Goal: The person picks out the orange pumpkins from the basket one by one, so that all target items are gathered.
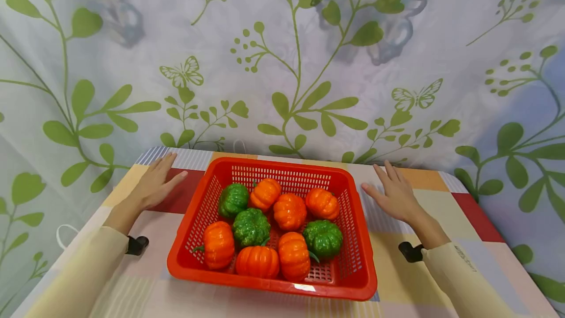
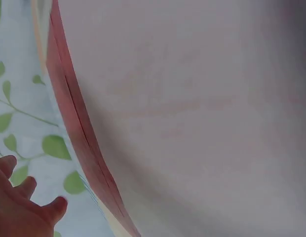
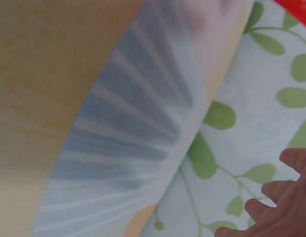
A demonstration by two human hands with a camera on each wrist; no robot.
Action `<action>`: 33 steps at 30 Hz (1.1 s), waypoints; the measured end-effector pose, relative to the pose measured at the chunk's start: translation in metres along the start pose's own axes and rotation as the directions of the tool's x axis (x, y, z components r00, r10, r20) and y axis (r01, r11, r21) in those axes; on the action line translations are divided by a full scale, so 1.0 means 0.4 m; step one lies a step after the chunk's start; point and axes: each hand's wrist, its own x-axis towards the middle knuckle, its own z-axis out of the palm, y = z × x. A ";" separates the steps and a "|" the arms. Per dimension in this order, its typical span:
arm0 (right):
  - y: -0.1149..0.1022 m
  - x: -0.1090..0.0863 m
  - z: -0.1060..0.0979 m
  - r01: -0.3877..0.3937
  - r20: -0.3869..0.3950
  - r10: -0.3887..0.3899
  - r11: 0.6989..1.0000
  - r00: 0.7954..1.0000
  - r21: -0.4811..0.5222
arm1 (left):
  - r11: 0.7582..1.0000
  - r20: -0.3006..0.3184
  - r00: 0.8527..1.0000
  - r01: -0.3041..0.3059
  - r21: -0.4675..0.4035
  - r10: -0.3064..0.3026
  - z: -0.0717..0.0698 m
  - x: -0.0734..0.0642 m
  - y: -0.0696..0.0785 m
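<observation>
A red plastic basket (image 1: 269,288) with slotted walls stands on the table in the head view. Inside lie several small orange pumpkins (image 1: 290,211) and three green ones, such as the dark green pumpkin (image 1: 251,227) near the middle. My left hand (image 1: 154,180) is to the left of the basket, fingers straight and thumb apart, holding nothing. On the basket's other side my right hand (image 1: 394,195) has its fingers spread and also holds nothing. In the wrist views the left fingers (image 2: 27,187) and right fingers (image 3: 276,190) show at the lower outer corners.
A patchwork-patterned cloth (image 1: 419,278) covers the table. Behind its far edge hangs a pale curtain (image 1: 212,63) printed with green leaves and butterflies. Black wrist mounts, one on the left wrist (image 1: 138,245) and one on the right (image 1: 411,252), stick out toward the basket.
</observation>
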 end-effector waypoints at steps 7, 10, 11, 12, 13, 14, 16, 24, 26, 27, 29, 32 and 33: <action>-0.039 -0.031 -0.013 0.080 -0.056 -0.076 0.994 0.996 0.078 | 0.982 -0.009 0.999 -0.049 -0.181 0.048 0.005 -0.039 0.069; -0.064 -0.046 -0.020 0.121 -0.069 -0.116 0.990 0.991 0.069 | 0.970 0.036 0.998 -0.035 -0.242 0.045 0.009 -0.065 0.107; -0.073 -0.051 -0.023 0.133 -0.071 -0.128 0.989 0.989 0.071 | 0.963 0.048 0.998 -0.035 -0.268 0.050 0.012 -0.074 0.117; -0.081 -0.056 -0.025 0.144 -0.073 -0.139 0.987 0.988 0.073 | 0.955 0.059 0.997 -0.038 -0.293 0.058 0.014 -0.084 0.127; -0.090 -0.061 -0.028 0.153 -0.074 -0.147 0.985 0.986 0.078 | 0.945 0.069 0.995 -0.041 -0.325 0.067 0.017 -0.092 0.136; -0.098 -0.066 -0.031 0.159 -0.074 -0.152 0.984 0.986 0.085 | 0.933 0.078 0.994 -0.044 -0.357 0.077 0.019 -0.100 0.143; -0.114 -0.077 -0.035 0.172 -0.079 -0.165 0.980 0.983 0.100 | 0.907 0.093 0.991 -0.043 -0.420 0.091 0.021 -0.114 0.157; -0.206 -0.121 -0.050 0.237 -0.068 -0.228 0.953 0.971 0.189 | 0.843 0.070 0.983 -0.110 -0.527 0.172 0.007 -0.151 0.200; -0.230 -0.132 -0.051 0.256 -0.065 -0.248 0.944 0.967 0.209 | 0.834 0.065 0.980 -0.124 -0.537 0.187 0.004 -0.162 0.211; -0.241 -0.137 -0.050 0.266 -0.064 -0.258 0.940 0.964 0.216 | 0.830 0.064 0.979 -0.129 -0.543 0.194 0.002 -0.167 0.216; -0.262 -0.148 -0.049 0.286 -0.062 -0.279 0.931 0.958 0.228 | 0.818 0.068 0.975 -0.137 -0.558 0.209 0.002 -0.176 0.226; -0.286 -0.161 -0.047 0.308 -0.055 -0.304 0.921 0.951 0.239 | 0.803 0.082 0.973 -0.130 -0.581 0.216 0.000 -0.188 0.239; -0.292 -0.165 -0.046 0.314 -0.053 -0.311 0.918 0.949 0.243 | 0.800 0.086 0.973 -0.126 -0.587 0.215 -0.001 -0.192 0.243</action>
